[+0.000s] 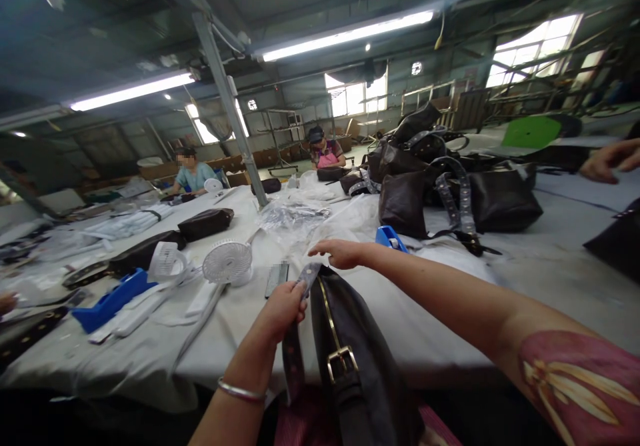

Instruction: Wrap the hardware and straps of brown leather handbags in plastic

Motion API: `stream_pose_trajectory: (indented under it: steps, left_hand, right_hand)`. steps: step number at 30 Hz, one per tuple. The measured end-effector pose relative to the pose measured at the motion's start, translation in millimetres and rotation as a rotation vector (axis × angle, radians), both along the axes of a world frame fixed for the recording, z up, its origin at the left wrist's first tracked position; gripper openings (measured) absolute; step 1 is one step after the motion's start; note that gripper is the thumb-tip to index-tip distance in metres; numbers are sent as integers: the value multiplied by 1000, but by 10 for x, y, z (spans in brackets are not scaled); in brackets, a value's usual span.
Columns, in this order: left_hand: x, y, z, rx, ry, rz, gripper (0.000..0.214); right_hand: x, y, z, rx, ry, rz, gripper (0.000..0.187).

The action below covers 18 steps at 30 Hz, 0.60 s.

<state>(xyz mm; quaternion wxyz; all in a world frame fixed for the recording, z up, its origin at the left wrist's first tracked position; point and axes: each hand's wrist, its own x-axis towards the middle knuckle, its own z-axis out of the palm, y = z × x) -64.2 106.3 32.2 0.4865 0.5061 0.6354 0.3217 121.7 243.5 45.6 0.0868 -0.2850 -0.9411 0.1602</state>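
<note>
Dark leather bag [350, 339] at table [450, 339] edge, in lap | left hand [285, 306] fingers pinched on its strap [306, 278] | right hand [343, 253] just above strap, fingers loosely spread, holding nothing

Only one view is given, taken from a camera worn on the person's head. It is pointed forward and a little down, across a long white table [550, 266]. The dark bag [350, 339] is seen very close at the bottom edge. The far windows [355, 96] are seen small.
</note>
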Motion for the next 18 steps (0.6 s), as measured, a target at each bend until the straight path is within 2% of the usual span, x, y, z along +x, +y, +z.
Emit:
stream_pose_trajectory:
  steps: [2,3,6,8,12,15,18]
  left_hand:
    - [-18,55,84,-19,-49,-6,35]
    - [-18,84,124,-28,-75,-8,35]
    - [8,165,227,-53,-161,-10,35]
    - [28,216,270,-63,-215,-1,34]
    - [49,309,313,-83,-298,26,27]
    - [50,375,340,-95,-356,27,26]
    - [53,458,369,-105,-417,18,27]
  right_hand:
    - [-28,-18,-3,-25,35,64,73]
    - [-60,-27,-15,-38,44,83,68]
    - [-176,-45,-107,-81,51,41,30]
    - [-237,-58,-196,-104,63,-43,16]
    - [-260,-121,-296,-141,135,-196,17]
    - [-189,-248,-245,-138,239,-310,16]
    - [-105,-485,-150,-132,367,-432,29]
